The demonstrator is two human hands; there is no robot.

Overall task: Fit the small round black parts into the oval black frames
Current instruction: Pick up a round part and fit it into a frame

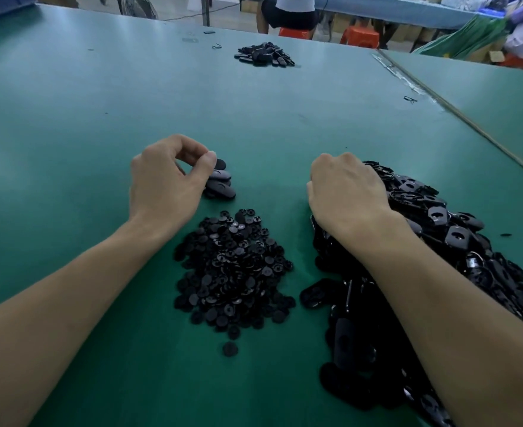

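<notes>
Judging by the small finished stack (221,185) — barely begun; left hand (165,183) pinches its top piece (220,163); right hand (344,192) curls among frames (444,238), grip hidden.

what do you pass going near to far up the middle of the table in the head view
lone round part → pile of round parts → small stack of oval pieces → far pile of black parts

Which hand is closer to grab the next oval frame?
Probably the right hand: it rests on the pile of frames, fingers curled into it. The left hand is busy pinching the small stack.
</notes>
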